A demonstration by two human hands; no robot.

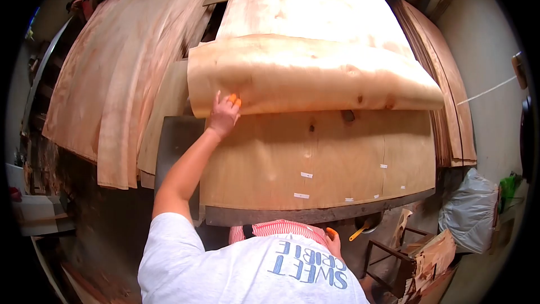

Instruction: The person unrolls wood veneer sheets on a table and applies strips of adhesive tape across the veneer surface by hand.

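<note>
My left hand (224, 117) reaches forward with its fingers stretched out against a curled wood veneer sheet (315, 76). Orange covers are on some of its fingertips. The sheet bulges in a wide roll across the stack, its lower edge lifted over a flat veneer sheet (259, 163) beneath. Small white tape pieces (306, 175) dot that flat sheet. Close to my body, by the table's front edge, is my right hand (333, 243). An orange cover shows on one finger; the rest is partly hidden by my shirt, so its grip is unclear.
Tall veneer stacks (112, 95) lie at the left, with another stack (444, 79) at the right by the wall. A yellow-handled tool (359, 232) rests below the table's front edge (315, 214). A plastic bag (469, 211) and wood scraps (433, 259) sit at the lower right.
</note>
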